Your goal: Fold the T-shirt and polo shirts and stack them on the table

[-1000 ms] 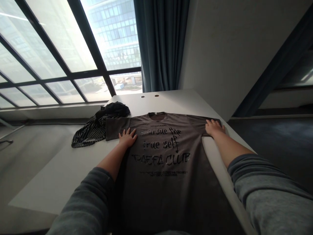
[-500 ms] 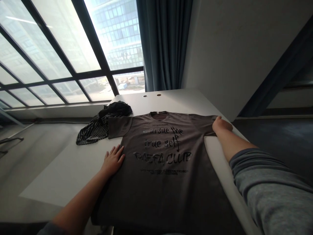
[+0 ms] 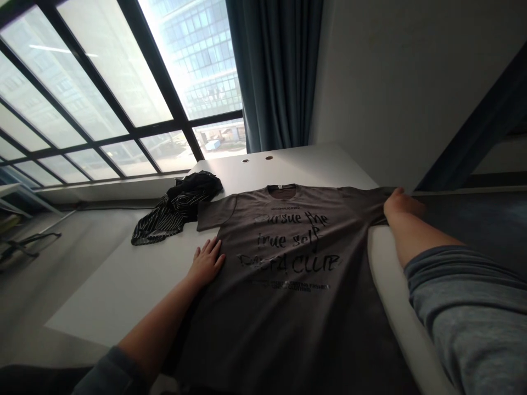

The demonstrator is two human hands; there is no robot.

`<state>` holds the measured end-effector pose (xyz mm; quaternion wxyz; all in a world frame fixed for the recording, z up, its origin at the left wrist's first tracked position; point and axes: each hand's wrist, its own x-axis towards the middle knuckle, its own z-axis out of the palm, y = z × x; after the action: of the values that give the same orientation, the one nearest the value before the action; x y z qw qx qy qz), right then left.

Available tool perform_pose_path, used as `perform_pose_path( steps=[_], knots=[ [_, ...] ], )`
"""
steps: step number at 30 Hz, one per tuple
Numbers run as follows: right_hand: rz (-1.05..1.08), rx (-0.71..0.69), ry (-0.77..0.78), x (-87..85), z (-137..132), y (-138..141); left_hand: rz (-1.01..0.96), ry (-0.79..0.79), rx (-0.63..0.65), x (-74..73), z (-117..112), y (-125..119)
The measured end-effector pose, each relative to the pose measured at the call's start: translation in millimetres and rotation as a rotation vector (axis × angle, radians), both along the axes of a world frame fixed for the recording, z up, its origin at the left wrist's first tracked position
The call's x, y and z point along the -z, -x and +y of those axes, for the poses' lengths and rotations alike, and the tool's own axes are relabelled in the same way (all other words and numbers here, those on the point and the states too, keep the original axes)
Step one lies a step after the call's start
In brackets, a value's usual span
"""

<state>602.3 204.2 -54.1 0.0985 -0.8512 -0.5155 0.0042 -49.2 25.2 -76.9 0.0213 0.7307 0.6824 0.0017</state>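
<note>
A dark grey-brown T-shirt (image 3: 288, 318) with black lettering lies spread front side up, its collar towards the far end of the table. My left hand (image 3: 207, 262) rests flat on the shirt's left side, just below the left sleeve, fingers stretched out. At the far right, my right hand (image 3: 402, 204) is closed on the hem of the right sleeve and holds it out to the side, at the table's right edge. The shirt's lower end runs towards me and is cut off by the bottom of the view.
The shirt lies on a white table (image 3: 102, 296). A crumpled black garment with white stripes (image 3: 177, 211) lies beyond the left sleeve. Two round holes are in the table's far end. Behind stand a window (image 3: 135, 131) and a blue curtain (image 3: 280, 77).
My right hand has pulled the sleeve to the right, and the whole shirt has slid a little that way. My left hand has moved right along with it, still flat on the cloth.
</note>
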Motion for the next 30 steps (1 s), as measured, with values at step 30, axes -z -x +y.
perform_pose_path(
  steps=[30],
  knots=[
    [0.100,-0.418,-0.180,37.0,-392,148,0.101,0.047,-0.168,-27.6,-193,34]
  ],
)
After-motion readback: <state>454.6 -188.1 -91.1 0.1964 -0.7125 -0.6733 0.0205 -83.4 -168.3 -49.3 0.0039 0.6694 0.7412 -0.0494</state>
